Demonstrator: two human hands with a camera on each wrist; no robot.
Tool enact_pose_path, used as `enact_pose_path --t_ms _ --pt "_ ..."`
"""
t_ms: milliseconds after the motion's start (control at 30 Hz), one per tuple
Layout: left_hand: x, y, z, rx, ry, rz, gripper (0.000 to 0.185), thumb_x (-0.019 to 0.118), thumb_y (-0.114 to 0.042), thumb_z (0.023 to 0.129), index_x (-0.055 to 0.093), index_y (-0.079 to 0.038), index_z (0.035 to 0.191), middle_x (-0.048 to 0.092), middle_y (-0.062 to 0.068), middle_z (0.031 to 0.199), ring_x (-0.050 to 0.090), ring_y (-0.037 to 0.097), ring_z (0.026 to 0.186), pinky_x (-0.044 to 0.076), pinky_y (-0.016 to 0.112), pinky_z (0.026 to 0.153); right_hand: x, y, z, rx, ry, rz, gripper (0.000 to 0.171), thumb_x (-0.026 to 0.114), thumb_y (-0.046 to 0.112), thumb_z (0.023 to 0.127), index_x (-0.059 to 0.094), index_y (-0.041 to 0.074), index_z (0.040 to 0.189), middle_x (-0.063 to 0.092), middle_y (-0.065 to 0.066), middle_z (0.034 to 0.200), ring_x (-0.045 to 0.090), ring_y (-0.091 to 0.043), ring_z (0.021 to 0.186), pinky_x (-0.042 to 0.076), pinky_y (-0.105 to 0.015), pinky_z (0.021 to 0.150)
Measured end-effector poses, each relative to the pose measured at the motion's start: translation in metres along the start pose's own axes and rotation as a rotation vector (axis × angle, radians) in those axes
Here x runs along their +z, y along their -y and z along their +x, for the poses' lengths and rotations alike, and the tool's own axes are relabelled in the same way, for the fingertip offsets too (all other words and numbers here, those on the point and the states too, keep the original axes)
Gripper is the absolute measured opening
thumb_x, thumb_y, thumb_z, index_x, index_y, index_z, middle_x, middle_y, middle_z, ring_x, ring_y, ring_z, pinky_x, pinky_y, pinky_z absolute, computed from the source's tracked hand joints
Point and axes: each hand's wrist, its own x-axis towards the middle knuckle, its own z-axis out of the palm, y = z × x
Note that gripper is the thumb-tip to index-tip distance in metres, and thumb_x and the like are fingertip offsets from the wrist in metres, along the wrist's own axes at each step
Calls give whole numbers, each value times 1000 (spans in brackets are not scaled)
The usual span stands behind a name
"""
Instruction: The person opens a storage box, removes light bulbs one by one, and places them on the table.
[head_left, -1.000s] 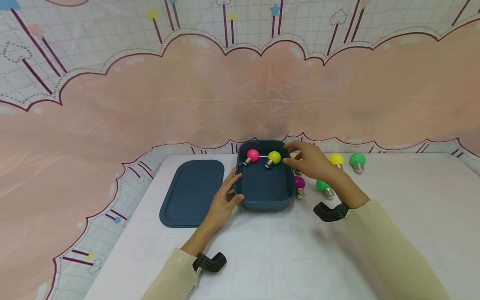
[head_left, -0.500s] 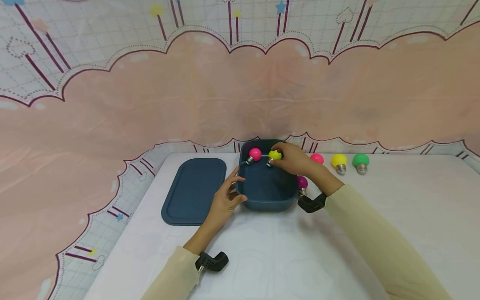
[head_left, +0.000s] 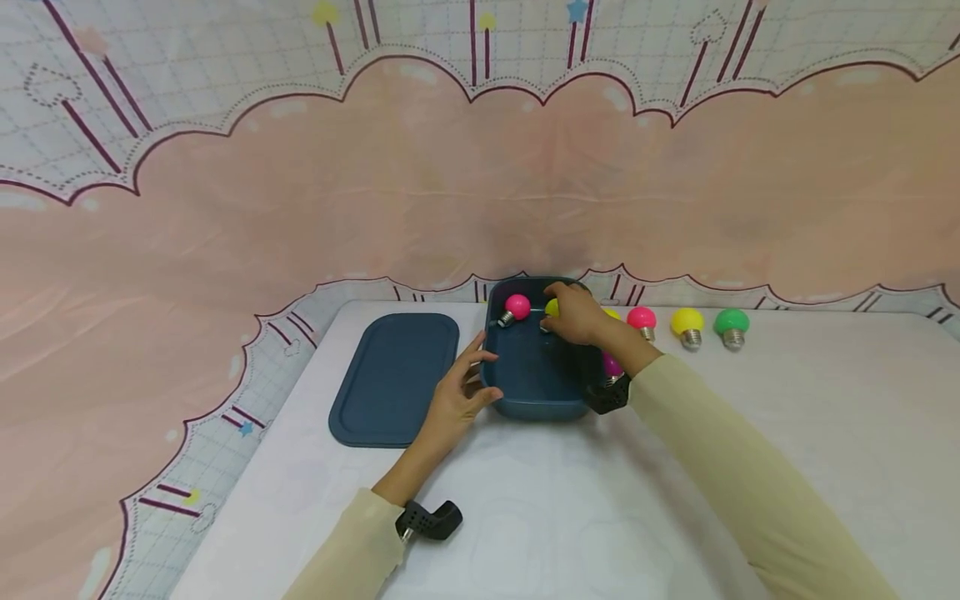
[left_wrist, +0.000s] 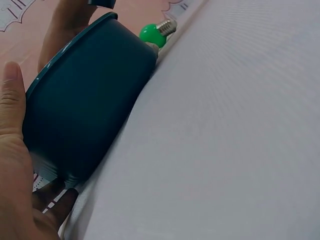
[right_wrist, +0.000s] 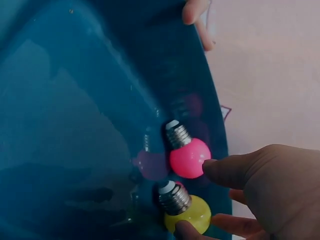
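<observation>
My left hand (head_left: 457,396) rests against the left side of a dark blue plastic box (head_left: 540,410), its fingers spread and fingertips at the rim. The right hand (head_left: 576,315) reaches inside the box and grips a yellow light bulb (right_wrist: 196,216), which it partly covers in the head view. Beside that bulb lies a pink light bulb (head_left: 517,306) with a silver screw base, and the thumb overlaps its edge in the right wrist view. The left wrist view shows the outer wall of the box with the left hand's fingers along it.
A flat dark blue lid (head_left: 393,379) lies left of the box. Along the right are a purple bulb (head_left: 612,365), a pink bulb (head_left: 641,318), a yellow bulb (head_left: 687,321) and a green bulb (head_left: 731,322). Another green bulb (left_wrist: 152,35) shows past the box.
My right hand has moved left from the box's right rim into the box, and its fingers have closed round the yellow bulb. The left hand stays at the box's side.
</observation>
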Motion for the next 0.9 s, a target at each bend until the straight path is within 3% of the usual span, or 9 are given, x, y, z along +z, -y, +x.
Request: enact_pose_path --t_ms 133,367,567,767,900 --pt "0 -3 -1 -5 3 4 62 65 -34 80 52 7 124 23 21 154 45 40 126 41 49 97 3 -2 5 -2 18 -7 54 64 15 90 44 -6 135 50 -27 129 46 -40 116 39 -48 99" --pt "0 0 0 -8 2 3 63 64 -35 80 52 7 125 23 20 154 44 38 127 41 48 98 6 -8 11 -85 24 -30 48 64 11 90 49 -4 134 50 -25 131 46 -37 118 37 -48 101" --pt "0 17 2 -14 13 -4 64 64 -34 80 50 7 127 22 13 156 46 40 125 41 47 98 6 -12 13 -163 34 -1 42 62 5 89 55 -4 129 55 -24 127 50 -35 112 38 -48 100" --pt "-1 32 4 -7 6 14 62 64 -35 80 51 2 129 22 5 157 47 35 125 42 44 98 6 -10 12 -214 84 69 41 61 2 89 56 0 130 56 -19 130 49 -34 121 33 -50 104" --pt "-1 32 3 6 4 12 64 65 -37 80 51 1 129 23 6 157 46 32 127 43 40 97 8 -9 11 -181 158 90 44 58 3 92 53 5 136 53 -19 134 53 -35 112 43 -49 94"
